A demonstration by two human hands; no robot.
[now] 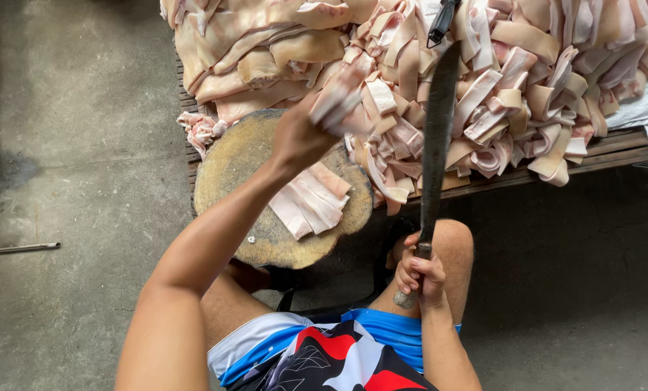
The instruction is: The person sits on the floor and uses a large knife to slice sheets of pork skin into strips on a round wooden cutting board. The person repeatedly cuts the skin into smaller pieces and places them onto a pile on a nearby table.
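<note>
On the low wooden table (613, 145), the left hand (302, 134) is clutching cut strips (335, 101) toward the big pile (483, 80), more strips (311, 201) are waiting on the round block (226, 166), while the right hand (418, 275) is gripping the upright knife (437, 137).

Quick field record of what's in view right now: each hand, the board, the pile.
left hand: raised over the board, gripping a bunch of pork skin strips
right hand: closed on the handle of a long knife, blade pointing away from the person
board: round wooden block, a few cut strips lying on it
pile: heap of skin strips on a slatted wooden table
floor: concrete, metal rod lying on it
</note>
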